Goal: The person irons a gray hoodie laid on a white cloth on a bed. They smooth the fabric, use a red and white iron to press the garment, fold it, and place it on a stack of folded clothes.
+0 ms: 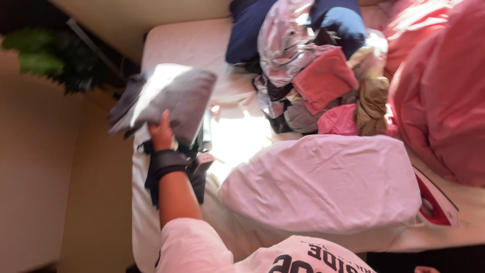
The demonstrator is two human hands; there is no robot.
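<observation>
White bed, left hand under grey garment

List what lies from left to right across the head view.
Green plant → folded grey garment held in the left hand → white cloth → red and white iron.

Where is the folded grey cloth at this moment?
In the head view, the grey cloth is at upper left, held up by the left hand over the bed's left edge, above a dark pile.
</observation>
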